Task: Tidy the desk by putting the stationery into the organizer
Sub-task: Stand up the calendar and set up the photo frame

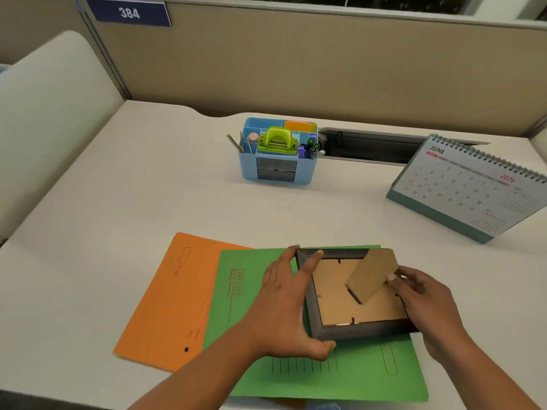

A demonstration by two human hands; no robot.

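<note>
A dark picture frame (313,309) lies face down on a green folder (340,377), its brown cardboard back up. My left hand (287,309) grips the frame's left edge. My right hand (426,294) holds the frame's right side, its fingers pinching the brown cardboard stand flap (373,275), which is lifted off the back. The blue organizer (247,170) stands at the desk's far middle. It holds a lime-green hole punch (278,140), pencils, markers and orange sticky notes (300,125).
An orange folder (171,300) lies partly under the green one. A June desk calendar (470,184) stands at the right. A cable slot (370,146) runs behind the organizer. Beige partition walls close the desk's back and left.
</note>
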